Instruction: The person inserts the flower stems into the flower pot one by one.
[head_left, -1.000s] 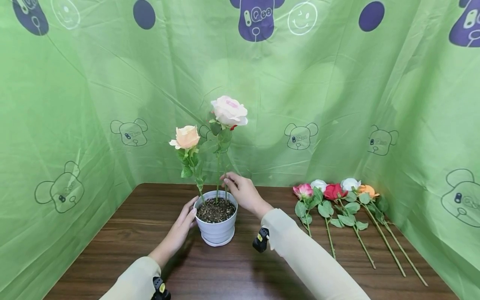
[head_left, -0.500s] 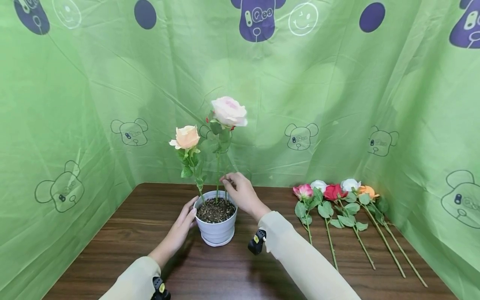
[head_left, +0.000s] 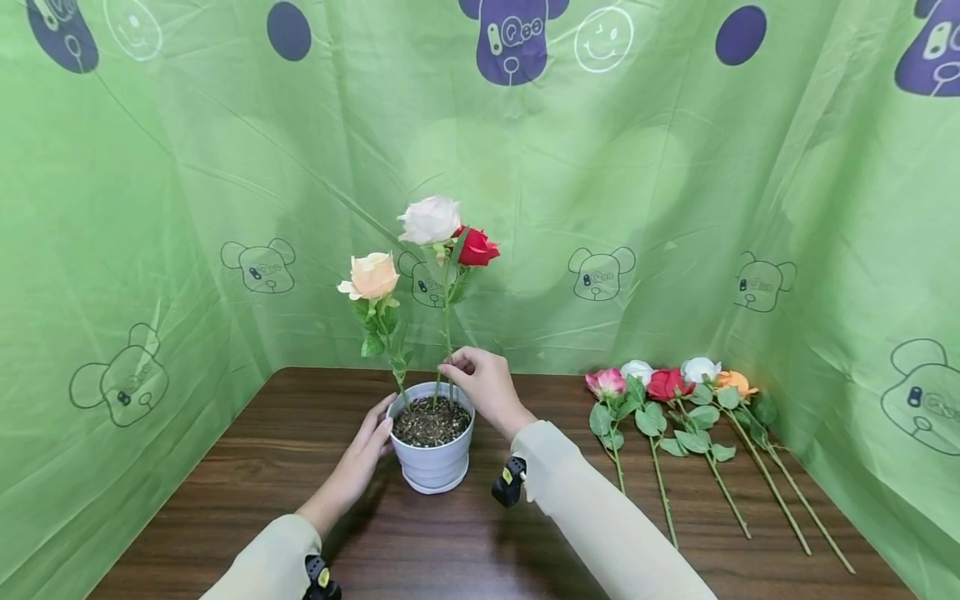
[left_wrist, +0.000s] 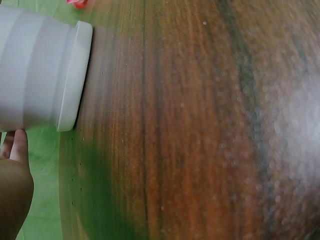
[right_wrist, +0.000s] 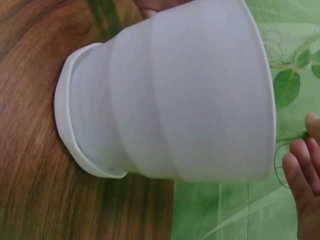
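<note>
A pale plant pot (head_left: 432,454) with dark soil stands on its saucer, with several roses upright in it. My left hand (head_left: 363,446) rests along the pot's left side, fingers fairly straight, near the rim. Behind the rim, my right hand (head_left: 487,387) pinches the stem of the white rose (head_left: 431,220) just above the soil. A red rose (head_left: 477,247) shows behind it to the right, its stem partly hidden. The peach rose (head_left: 372,277) leans left, untouched. In the right wrist view, my right fingers (right_wrist: 302,160) hold a green stem beside the pot's rim.
Several loose roses lie on the table's right side, among them a pink-and-white rose (head_left: 606,382), a red rose (head_left: 670,384) and an orange rose (head_left: 737,382); their stems reach toward the front. Green printed cloth (head_left: 517,167) surrounds the brown wooden table (head_left: 247,433).
The white rose's head has turned and swung left, uncovering the red rose behind it. My right hand shifts slightly at the stem. My left hand stays on the pot.
</note>
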